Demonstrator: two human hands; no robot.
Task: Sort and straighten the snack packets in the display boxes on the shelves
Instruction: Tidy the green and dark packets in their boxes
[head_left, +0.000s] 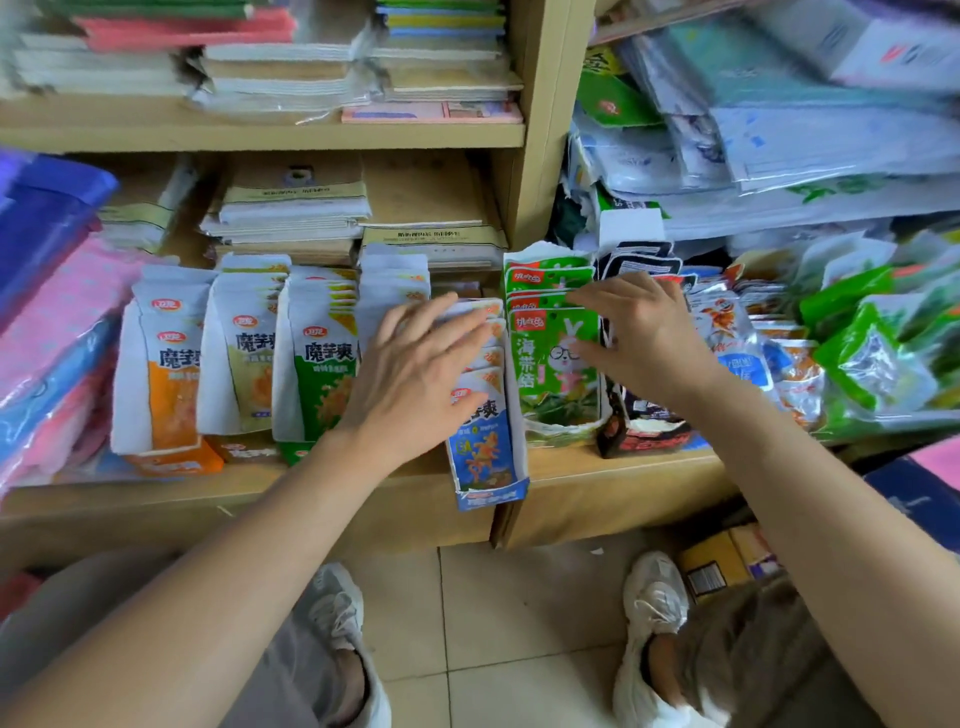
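- Left grip (415, 364): your palm faces down, fingers straight and spread, tips pointing to 1 o'clock, lying flat.
- Left forearm (218, 582): bare, coming in from 7 o'clock, with the wrist straight in line with it.
- Right grip (641, 338): back of your hand up, fingers bent toward 10 o'clock, thumb set below them, pinching the green packets (550, 364).
- Right forearm (810, 493): bare, coming in from 4 o'clock.
- Spacing: your grips sit near each other without touching, the left at 9 o'clock of the right.
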